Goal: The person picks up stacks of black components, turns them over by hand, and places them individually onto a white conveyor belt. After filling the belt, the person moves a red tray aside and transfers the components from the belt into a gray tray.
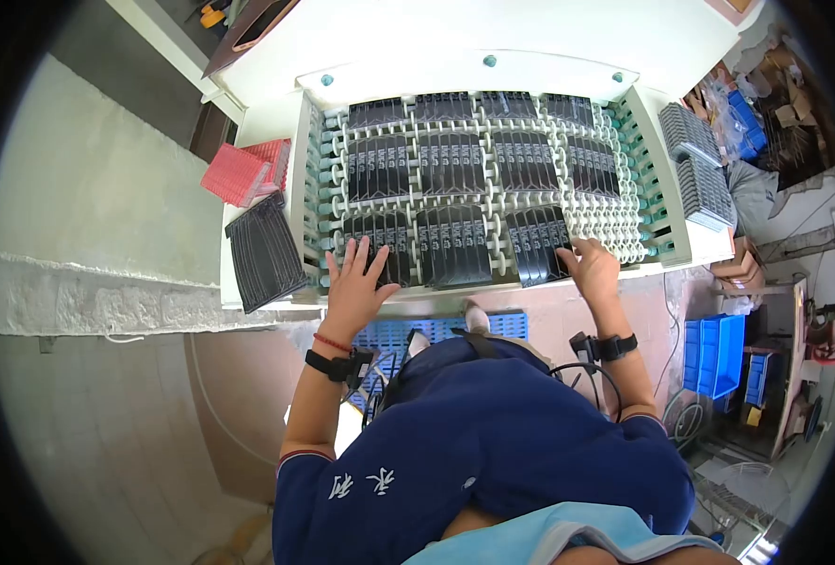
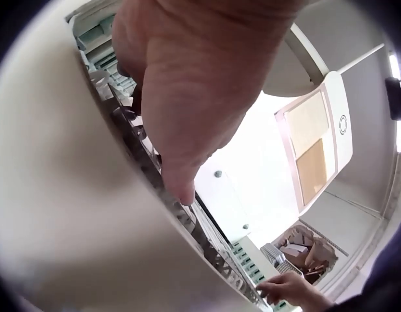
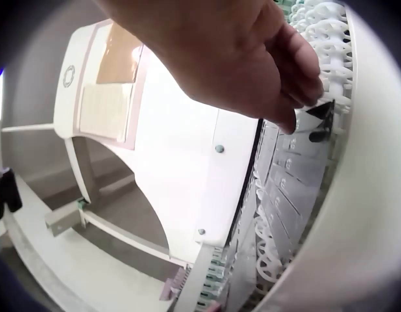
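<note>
My left hand (image 1: pixel 352 290), fingers spread, rests over the lower left part of a black printed panel (image 1: pixel 394 235) at the front left of the roller conveyor (image 1: pixel 606 221). In the left wrist view its thumb points down along the conveyor's front edge. My right hand (image 1: pixel 594 271) has curled fingers and pinches the right edge of another black panel (image 1: pixel 536 240), the front right one, which lies slightly askew. The right wrist view shows the thumb by that panel's dark corner (image 3: pixel 322 117). Between the two hands lies a third front panel (image 1: pixel 452 247).
More black panels (image 1: pixel 450 162) lie in rows behind. A dark ribbed panel (image 1: pixel 265 252) and red stacks (image 1: pixel 239 174) sit on the left ledge. Grey stacks (image 1: pixel 702 188) stand on the right ledge. A white machine cover (image 1: pixel 493 33) rises behind; a blue crate (image 1: pixel 714 353) is at the right.
</note>
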Tool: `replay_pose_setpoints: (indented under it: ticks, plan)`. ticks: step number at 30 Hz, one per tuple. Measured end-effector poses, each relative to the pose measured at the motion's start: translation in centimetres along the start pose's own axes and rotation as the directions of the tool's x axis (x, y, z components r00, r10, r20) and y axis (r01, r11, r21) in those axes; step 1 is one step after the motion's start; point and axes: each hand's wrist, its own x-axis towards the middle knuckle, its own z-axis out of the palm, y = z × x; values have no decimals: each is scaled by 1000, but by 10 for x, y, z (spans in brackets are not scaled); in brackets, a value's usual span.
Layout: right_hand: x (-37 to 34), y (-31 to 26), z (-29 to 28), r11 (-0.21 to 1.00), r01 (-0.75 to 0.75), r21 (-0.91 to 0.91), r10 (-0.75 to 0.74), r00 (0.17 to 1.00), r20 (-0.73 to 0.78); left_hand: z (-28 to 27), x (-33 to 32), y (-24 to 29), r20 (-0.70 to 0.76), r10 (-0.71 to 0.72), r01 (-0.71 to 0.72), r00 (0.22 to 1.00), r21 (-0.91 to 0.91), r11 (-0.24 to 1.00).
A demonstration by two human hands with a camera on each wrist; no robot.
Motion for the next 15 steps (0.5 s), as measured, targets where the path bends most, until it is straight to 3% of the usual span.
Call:
replay_pose_setpoints:
  ticks: [1,4,5,9,15]
  plan:
    - [2,-13,-11,999,-52,-9,53,976,211,-3,3,5,-29,20,-19,999,35,999]
    - [0,-23,-11,938,312,154,-332,934,129,-10,12,31,-77,239,-240,968,-6,971]
    - [-1,-24,-8,944,265,196,-309,918,249,-12,14,41,-82,331,-331,940,18,943]
    - [-1,-33,8,938,327,117,-341,932,125,0,23,66,7,489,-488,872,-49,871]
    - [7,-57,12,936,307,171,-330,936,125,-1,32,56,-13,486,-486,874,-77,871]
